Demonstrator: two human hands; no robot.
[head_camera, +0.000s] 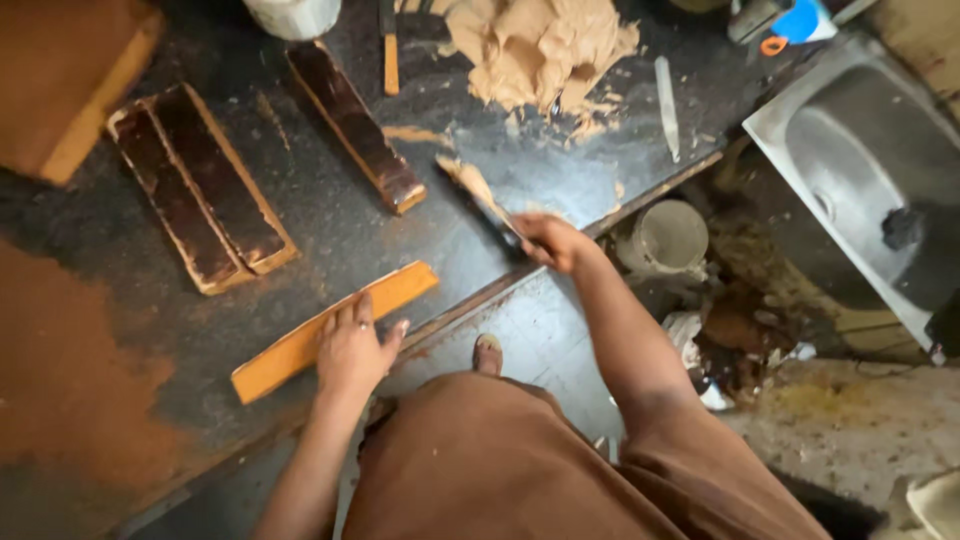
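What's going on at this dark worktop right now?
A person stands at a dark worktop. The left hand presses flat on an orange wooden strip near the front edge. The right hand grips a putty knife whose blade carries tan paste. A mound of the same tan paste sits at the back. Three dark-coated strips lie to the left and centre, and a metal sink is to the right.

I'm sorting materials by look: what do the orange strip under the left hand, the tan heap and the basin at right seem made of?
The flat orange strip looks like bare, matte wood. The tan heap looks like soft, wet putty or clay, with smeared edges. The grey basin seems dull sheet metal, probably steel.
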